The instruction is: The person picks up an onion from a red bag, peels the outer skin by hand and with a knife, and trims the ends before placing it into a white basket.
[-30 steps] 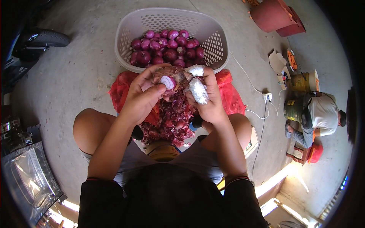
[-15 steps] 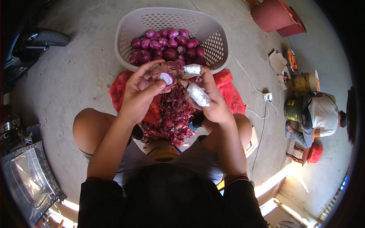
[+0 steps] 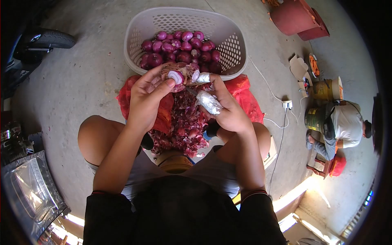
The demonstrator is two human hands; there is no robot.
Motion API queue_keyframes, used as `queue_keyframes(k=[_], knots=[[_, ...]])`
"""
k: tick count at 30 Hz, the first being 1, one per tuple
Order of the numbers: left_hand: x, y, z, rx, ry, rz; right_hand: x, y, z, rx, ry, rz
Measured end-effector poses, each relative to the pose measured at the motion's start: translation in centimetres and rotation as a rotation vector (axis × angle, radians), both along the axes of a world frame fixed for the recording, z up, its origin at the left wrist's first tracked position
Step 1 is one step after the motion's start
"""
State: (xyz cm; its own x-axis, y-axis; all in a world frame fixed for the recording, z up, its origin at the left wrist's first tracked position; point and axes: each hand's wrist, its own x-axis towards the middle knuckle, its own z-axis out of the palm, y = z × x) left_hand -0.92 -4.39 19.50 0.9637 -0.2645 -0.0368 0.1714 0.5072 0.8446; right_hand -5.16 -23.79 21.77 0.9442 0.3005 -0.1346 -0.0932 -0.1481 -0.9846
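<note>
My left hand [image 3: 148, 93] is closed round a red onion [image 3: 176, 77], whose pale cut face points up toward me. Loose brown skin hangs from its far side. Silver wrapping covers the thumb and index finger of my right hand [image 3: 229, 107]. That hand grips a small knife [image 3: 190, 90]; only a bit of dark blade shows and the handle is hidden. A pale cut piece of onion [image 3: 196, 75] sits between the onion and my wrapped index finger. Beneath both hands lies a heap of red onion skins [image 3: 185, 126].
Beyond my hands stands a grey plastic basket [image 3: 134, 41] with several peeled onions [image 3: 175, 45]. Red mesh sacks [image 3: 249, 100] flank the skins. A power strip [image 3: 287, 104] and cables lie at right, near buckets [image 3: 326, 87] and a seated person [image 3: 347, 122]. A motorcycle wheel [image 3: 53, 39] is at left.
The onion has turned slightly in my left hand. A pale cut piece and the knife's blade now show beside it, and my right thumb has shifted slightly left.
</note>
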Motion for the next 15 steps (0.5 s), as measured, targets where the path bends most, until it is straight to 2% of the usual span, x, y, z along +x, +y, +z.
queue_keyframes(k=[3,6,9,12,15], knots=[[-0.2,0.1,-0.1,-0.013,0.014,0.0,0.0,0.4,0.3,0.02,-0.005,0.008],[0.0,0.6,0.0,-0.171,0.138,-0.123,0.0,0.4,0.0,0.04,-0.01,0.012],[0.0,1.2,-0.8,-0.329,0.331,-0.157,0.0,0.5,0.3,0.066,0.003,0.029],[0.1,1.4,-0.6,-0.351,0.384,-0.183,-0.1,0.5,0.7,0.086,0.008,0.049],[0.1,1.4,0.0,-0.376,0.396,-0.257,-0.1,0.5,0.0,0.044,-0.122,0.047]])
